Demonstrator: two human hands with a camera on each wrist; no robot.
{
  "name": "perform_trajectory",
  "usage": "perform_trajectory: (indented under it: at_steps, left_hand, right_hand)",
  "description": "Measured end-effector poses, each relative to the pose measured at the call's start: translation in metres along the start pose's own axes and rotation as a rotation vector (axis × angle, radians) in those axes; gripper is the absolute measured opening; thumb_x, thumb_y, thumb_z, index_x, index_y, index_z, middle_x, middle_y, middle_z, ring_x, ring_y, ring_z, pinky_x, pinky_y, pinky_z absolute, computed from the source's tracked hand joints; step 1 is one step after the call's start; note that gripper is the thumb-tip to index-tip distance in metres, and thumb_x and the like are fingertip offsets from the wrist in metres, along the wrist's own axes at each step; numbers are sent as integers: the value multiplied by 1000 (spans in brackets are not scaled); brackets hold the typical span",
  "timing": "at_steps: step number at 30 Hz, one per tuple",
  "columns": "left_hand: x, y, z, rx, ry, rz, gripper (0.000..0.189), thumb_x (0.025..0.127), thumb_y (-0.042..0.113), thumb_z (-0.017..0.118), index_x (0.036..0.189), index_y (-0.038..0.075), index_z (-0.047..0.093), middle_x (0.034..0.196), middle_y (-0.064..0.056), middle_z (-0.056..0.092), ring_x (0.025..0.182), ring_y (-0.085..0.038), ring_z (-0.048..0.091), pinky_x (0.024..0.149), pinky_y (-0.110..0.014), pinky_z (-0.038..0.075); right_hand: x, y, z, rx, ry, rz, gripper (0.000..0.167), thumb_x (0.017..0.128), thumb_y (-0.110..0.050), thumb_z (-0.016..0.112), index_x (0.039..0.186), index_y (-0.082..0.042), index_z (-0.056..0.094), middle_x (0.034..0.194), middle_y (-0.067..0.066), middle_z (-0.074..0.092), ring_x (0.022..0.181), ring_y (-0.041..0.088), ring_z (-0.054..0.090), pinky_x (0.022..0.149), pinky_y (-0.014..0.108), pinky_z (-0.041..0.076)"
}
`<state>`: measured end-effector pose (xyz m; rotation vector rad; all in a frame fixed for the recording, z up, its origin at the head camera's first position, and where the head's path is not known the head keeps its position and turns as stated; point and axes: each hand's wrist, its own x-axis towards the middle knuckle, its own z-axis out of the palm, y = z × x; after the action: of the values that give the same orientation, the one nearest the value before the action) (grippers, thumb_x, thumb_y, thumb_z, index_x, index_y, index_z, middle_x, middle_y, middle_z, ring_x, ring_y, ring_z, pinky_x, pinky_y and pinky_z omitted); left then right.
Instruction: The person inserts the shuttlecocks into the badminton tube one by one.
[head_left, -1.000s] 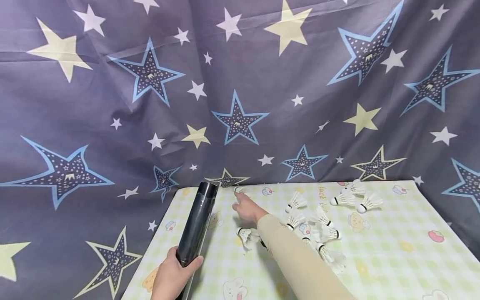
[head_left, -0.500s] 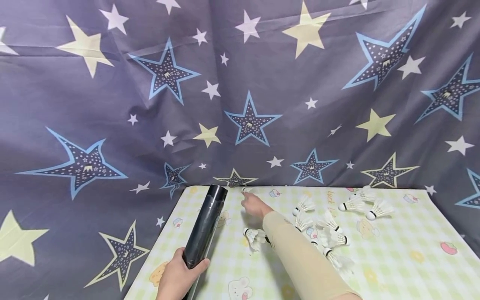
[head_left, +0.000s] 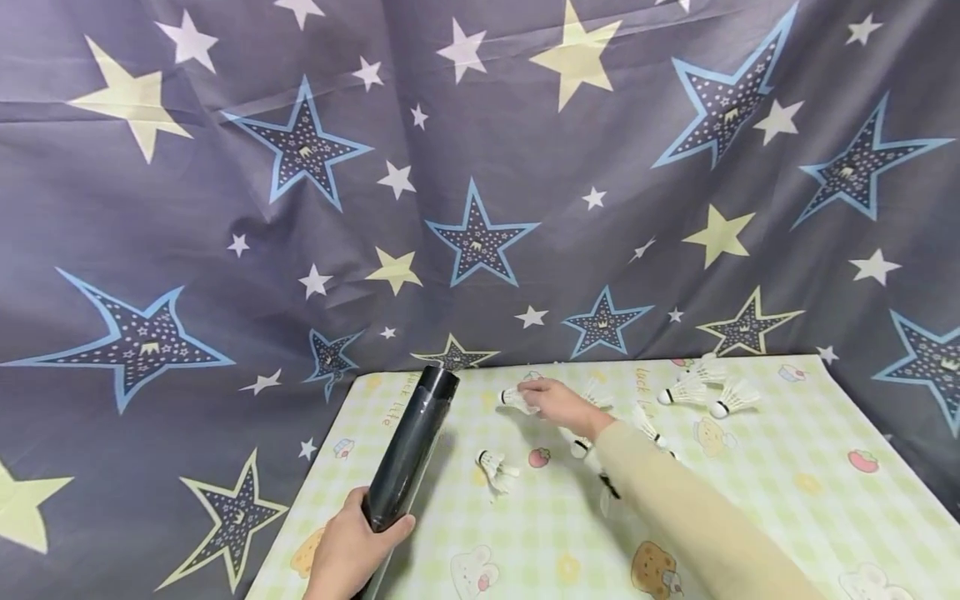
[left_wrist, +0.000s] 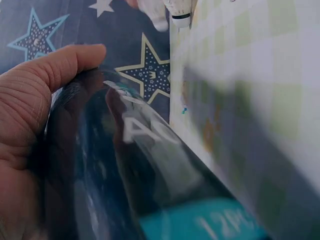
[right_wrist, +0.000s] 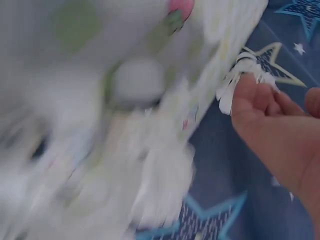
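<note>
My left hand [head_left: 352, 546] grips a dark shuttlecock tube [head_left: 408, 454], which leans with its upper end away from me. White lettering and a teal band show on the tube [left_wrist: 150, 165] in the left wrist view. My right hand [head_left: 558, 404] holds a white shuttlecock [head_left: 513, 399] by its feathers above the back of the table, its cork pointing left. The fingers curl over the feathers of that shuttlecock [right_wrist: 229, 92] in the right wrist view. Nearer to me, between tube and right forearm, a single shuttlecock [head_left: 497, 472] lies on the cloth.
Several shuttlecocks lie in the middle, partly hidden by the right sleeve [head_left: 682, 500]; one shows its feathers [head_left: 597, 393] behind the hand. Another group of shuttlecocks [head_left: 705, 390] lies at the back right. A checked cloth [head_left: 795, 533] covers the table, and a starry curtain [head_left: 465, 150] hangs behind.
My right hand has come away from the back edge, moving right with the shuttlecock. The left hand keeps its grip on the tube, which has tipped slightly right.
</note>
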<state>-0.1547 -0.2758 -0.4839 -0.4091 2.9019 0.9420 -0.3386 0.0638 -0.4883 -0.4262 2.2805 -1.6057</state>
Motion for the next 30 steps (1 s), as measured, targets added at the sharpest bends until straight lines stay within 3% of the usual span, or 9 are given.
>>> perform_trajectory:
  at_steps: [3,6,10,14,18,21,26,30]
  left_hand:
    - [1,6,-4,68,20,68,91,78,52,91,144,1,55,101,-10,75,78,-21,67,65,-40,50]
    - [5,15,-5,143,26,186,84,75,39,95,143,6,58,113,-8,76,87,-22,68,78,-49,53]
    - [11,30,4,206,13,345,80,72,26,98,142,13,63,126,-8,75,102,-28,69,94,-60,49]
    - [16,45,17,234,33,437,77,71,21,99,139,14,65,131,-8,73,112,-32,68,101,-60,47]
    - [19,60,30,233,62,514,77,71,22,100,139,12,64,132,-8,72,116,-33,68,105,-60,47]
    - [18,69,39,215,54,568,77,72,22,100,139,13,64,131,-7,73,115,-32,68,105,-59,47]
    - [14,80,54,174,10,611,78,73,20,99,142,12,62,132,-7,72,114,-30,67,108,-60,46]
    - [12,83,61,147,-8,611,80,73,21,99,143,12,62,134,-8,71,116,-31,67,110,-60,45]
  right_hand:
    - [-39,6,-35,100,-42,-9,53,112,-19,49,158,6,44,167,26,41,144,43,54,120,55,47]
    - [-88,13,-72,135,-39,-59,54,113,-23,51,157,7,45,165,24,46,135,30,61,115,47,53]
    - [-151,19,-111,233,-49,-131,53,115,-21,48,155,13,44,157,4,60,127,10,63,108,32,57]
    - [-188,14,-126,332,-151,-220,47,116,-12,41,153,16,45,151,-12,64,125,4,62,107,26,56]
    - [-192,3,-118,348,-241,-262,44,116,-10,39,152,12,49,153,-8,63,125,6,62,107,27,56]
    - [-184,-5,-103,339,-272,-233,45,115,-12,43,152,14,49,146,-6,68,122,6,64,105,28,57]
    - [-177,-12,-81,312,-262,-131,47,112,-16,51,142,21,52,107,-6,72,99,6,64,93,23,55]
    - [-179,-13,-78,239,-254,-102,39,113,-21,51,128,12,64,93,-6,62,88,8,55,88,23,50]
